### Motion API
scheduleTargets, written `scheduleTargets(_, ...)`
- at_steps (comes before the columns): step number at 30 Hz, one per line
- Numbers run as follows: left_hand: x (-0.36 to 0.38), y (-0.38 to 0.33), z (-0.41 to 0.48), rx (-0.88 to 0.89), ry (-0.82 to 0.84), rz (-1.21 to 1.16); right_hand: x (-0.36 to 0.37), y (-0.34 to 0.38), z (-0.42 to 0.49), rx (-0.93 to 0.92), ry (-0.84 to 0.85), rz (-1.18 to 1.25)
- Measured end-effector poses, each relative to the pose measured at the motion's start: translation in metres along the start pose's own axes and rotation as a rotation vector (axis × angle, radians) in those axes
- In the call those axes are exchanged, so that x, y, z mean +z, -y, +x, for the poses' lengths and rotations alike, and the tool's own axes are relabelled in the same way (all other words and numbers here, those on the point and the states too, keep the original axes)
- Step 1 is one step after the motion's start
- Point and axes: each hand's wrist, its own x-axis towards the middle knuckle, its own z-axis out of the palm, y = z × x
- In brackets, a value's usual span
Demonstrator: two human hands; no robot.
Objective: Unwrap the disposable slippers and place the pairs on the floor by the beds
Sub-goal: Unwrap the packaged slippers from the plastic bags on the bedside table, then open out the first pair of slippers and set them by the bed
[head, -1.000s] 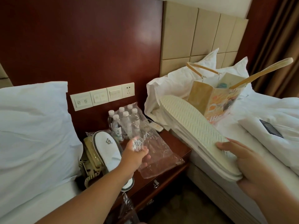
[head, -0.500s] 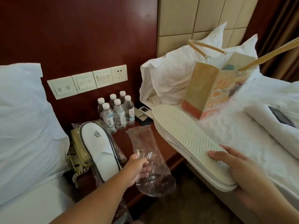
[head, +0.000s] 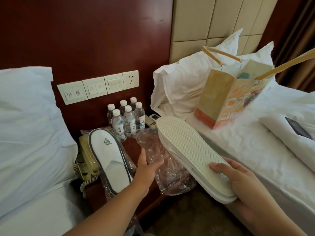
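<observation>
1 slipper stack [head: 189, 149], sole up, points from right hand [head: 238, 181] toward bottles [head: 127, 116].

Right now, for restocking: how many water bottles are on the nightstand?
6 water bottles, all clustered at the back of the nightstand under the wall switches: three in the back row, three in front. Any more behind them would be hidden.

centre: six water bottles [head: 126, 116] clustered on nightstand [head: 131, 143], remote [head: 152, 120] just right of them | lower left of bottles: beige telephone [head: 87, 155] | wall above: switch panel [head: 98, 87] | upper right: paper bag [head: 226, 101] standing by crumpled pillow [head: 180, 86]
</observation>
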Motion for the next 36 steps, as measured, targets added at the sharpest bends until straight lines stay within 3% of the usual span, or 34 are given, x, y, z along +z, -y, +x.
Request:
scheduleTargets(5,0.011,-0.044,-0.067,-0.040,0.278,-0.296,0.038,0.003,-0.013,-0.013,0.028,0.001)
scheduleTargets(9,0.001,-0.071,-0.102,-0.037,0.316,-0.493,0.065,0.005,-0.031,-0.052,0.097,-0.047)
scheduleTargets(12,-0.014,-0.086,-0.118,0.061,0.309,-0.447,0.078,0.004,-0.047,-0.084,0.127,-0.170)
scheduleTargets(14,-0.021,-0.093,-0.127,0.094,0.290,-0.395,0.085,0.002,-0.058,-0.137,0.094,-0.318)
scheduleTargets(17,-0.029,-0.097,-0.144,0.118,0.285,-0.332,0.092,0.002,-0.076,-0.409,-0.029,-0.755)
scheduleTargets(19,-0.032,-0.097,-0.155,0.139,0.280,-0.279,0.098,0.000,-0.089,-0.542,0.024,-0.986)
scheduleTargets(23,-0.037,-0.094,-0.171,0.187,0.216,-0.166,0.110,-0.004,-0.107,-0.499,0.082,-1.230)
scheduleTargets(29,-0.056,-0.089,-0.192,0.211,0.165,0.031,0.107,0.000,-0.125,-0.360,0.042,-0.853)
scheduleTargets(36,-0.066,-0.107,-0.214,0.334,0.182,0.000,0.107,0.010,-0.143,-0.331,-0.127,-0.574)
